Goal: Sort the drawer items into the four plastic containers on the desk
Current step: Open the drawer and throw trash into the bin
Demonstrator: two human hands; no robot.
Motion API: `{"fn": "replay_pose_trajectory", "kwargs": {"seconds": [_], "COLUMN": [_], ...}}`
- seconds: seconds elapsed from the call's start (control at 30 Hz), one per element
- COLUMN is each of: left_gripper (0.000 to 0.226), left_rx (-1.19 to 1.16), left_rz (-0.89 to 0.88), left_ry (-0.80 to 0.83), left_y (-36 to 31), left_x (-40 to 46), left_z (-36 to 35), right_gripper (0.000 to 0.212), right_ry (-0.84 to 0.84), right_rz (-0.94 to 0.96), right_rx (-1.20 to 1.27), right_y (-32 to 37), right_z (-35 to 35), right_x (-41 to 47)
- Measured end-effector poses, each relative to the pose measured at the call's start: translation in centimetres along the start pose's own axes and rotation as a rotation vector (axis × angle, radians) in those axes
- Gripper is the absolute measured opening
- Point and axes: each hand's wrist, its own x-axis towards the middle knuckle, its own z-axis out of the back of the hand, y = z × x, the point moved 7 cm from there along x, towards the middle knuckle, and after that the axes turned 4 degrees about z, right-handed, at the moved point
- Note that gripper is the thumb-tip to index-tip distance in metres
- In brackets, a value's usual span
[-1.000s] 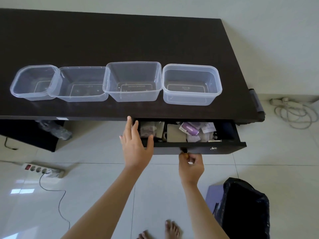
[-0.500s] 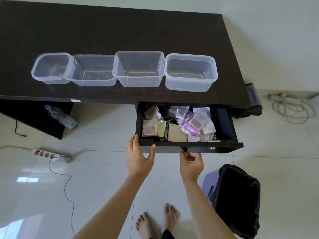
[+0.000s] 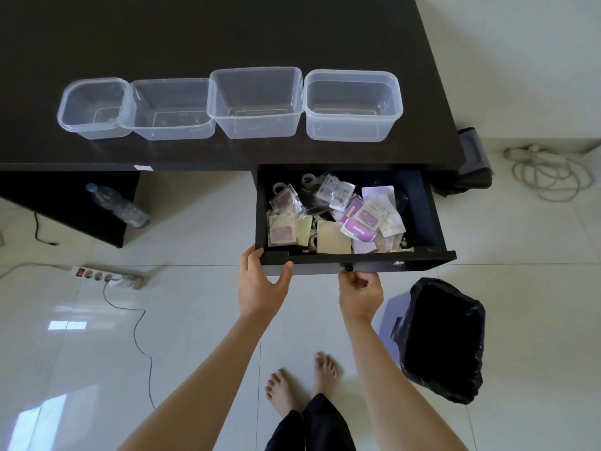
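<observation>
A black drawer (image 3: 426, 219) stands pulled out from under the dark desk (image 3: 195, 34). It holds several small packets: purple-and-white sachets (image 3: 357, 222), clear bags (image 3: 335, 192) and a beige card (image 3: 333, 237). Four clear plastic containers sit empty in a row on the desk: far left (image 3: 94, 109), second (image 3: 172, 109), third (image 3: 257, 102), right (image 3: 353, 105). My left hand (image 3: 261, 284) grips the drawer's front left corner. My right hand (image 3: 359, 292) is closed on the small knob under the drawer front.
A bin lined with a black bag (image 3: 444, 340) stands on the floor to the right of my feet. A power strip (image 3: 107, 276) and its cable lie at the left, a water bottle (image 3: 117, 205) lies under the desk, and a coiled white cable (image 3: 546, 170) is at the right.
The drawer has slid out from nearly closed to wide open, pulled by my right hand. My left hand moved with the front edge. Several more packets have come into sight.
</observation>
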Motion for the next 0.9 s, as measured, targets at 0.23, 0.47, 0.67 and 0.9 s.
{"fn": "replay_pose_trajectory", "kwargs": {"seconds": [0.23, 0.47, 0.67, 0.9], "left_gripper": [0.064, 0.063, 0.066, 0.069], "left_rx": [-0.019, -0.011, -0.008, 0.022], "left_rz": [0.028, 0.047, 0.075, 0.118], "left_ry": [-0.014, 0.022, 0.056, 0.099], "left_y": [0.9, 2.7, 2.6, 2.0], "left_x": [-2.2, -4.8, -4.9, -4.9], "left_z": [0.3, 0.4, 0.1, 0.5], "right_gripper": [0.015, 0.015, 0.015, 0.014], "right_ry": [0.000, 0.018, 0.107, 0.160], "right_rz": [-0.104, -0.177, -0.178, -0.187], "right_rx": [-0.021, -0.073, -0.079, -0.098], "right_y": [-1.1, -2.3, -2.0, -0.3], "right_z": [1.5, 3.3, 3.5, 5.5], "right_x": [-1.9, -4.1, -4.1, -4.6]}}
